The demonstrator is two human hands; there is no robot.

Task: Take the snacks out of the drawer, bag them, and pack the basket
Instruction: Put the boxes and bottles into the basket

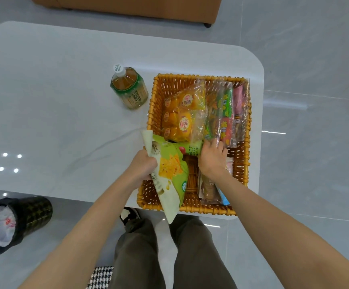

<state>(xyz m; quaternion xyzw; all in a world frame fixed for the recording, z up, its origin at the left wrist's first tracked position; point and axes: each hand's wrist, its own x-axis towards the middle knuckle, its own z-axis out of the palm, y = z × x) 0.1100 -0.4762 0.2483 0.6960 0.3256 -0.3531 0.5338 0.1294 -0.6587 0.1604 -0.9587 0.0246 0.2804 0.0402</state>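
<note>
An orange wicker basket (151,105) stands at the near right corner of the white table. My left hand (142,168) grips a green chip bag (170,172), held tilted over the basket's near left corner. Inside the basket, my right hand (212,159) rests with fingers spread on a clear bag of red and green snack packs (224,113). A clear bag of yellow cakes (185,115) lies in the basket's middle. Under my right wrist sits a clear bag of round biscuits (208,187). A pink pack (239,99) leans on the right wall.
A bottle of green tea (129,88) stands on the white table (54,90) just left of the basket. On the floor at left is a dark bin (12,222) with a liner. A tan sofa (127,5) stands beyond the table.
</note>
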